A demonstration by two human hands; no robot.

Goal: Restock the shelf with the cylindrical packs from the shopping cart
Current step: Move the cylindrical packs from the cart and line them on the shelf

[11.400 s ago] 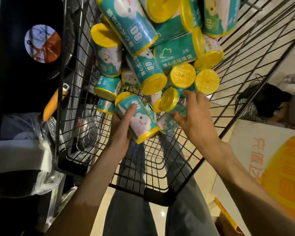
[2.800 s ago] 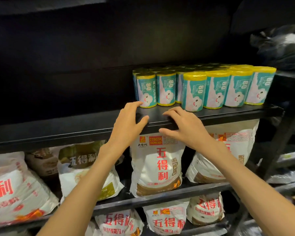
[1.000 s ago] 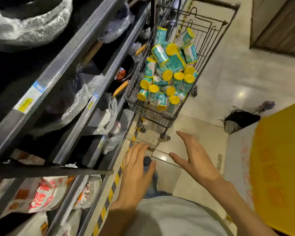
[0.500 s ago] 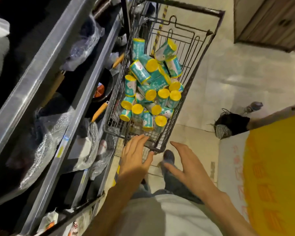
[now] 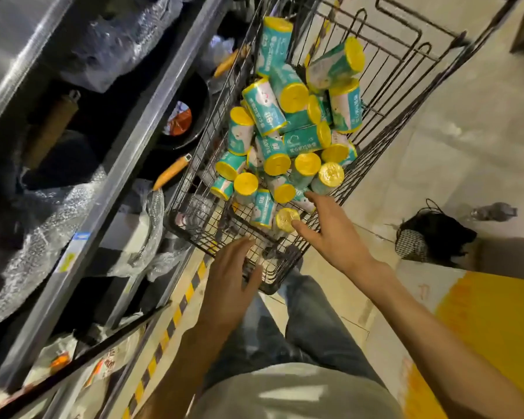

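A black wire shopping cart (image 5: 194,228) stands in front of me with several teal cylindrical packs (image 5: 300,140) with yellow ends heaped inside. My right hand (image 5: 330,231) reaches over the cart's near rim with its fingers spread, fingertips next to a yellow-capped pack (image 5: 286,219) at the near edge of the heap. My left hand (image 5: 230,282) hovers flat and empty over the cart's near corner. The metal shelf (image 5: 127,152) runs along the left.
The shelf levels hold plastic-wrapped black pans (image 5: 179,122) with orange handles (image 5: 171,172). White sacks (image 5: 109,367) lie on the lowest level. A black mesh bag (image 5: 430,237) sits on the floor at right, beside a white and yellow box (image 5: 481,322).
I have stepped closer to the cart. Both hands moved forward; the right hand now reaches over the rim to the nearest packs, the left is above the near corner.
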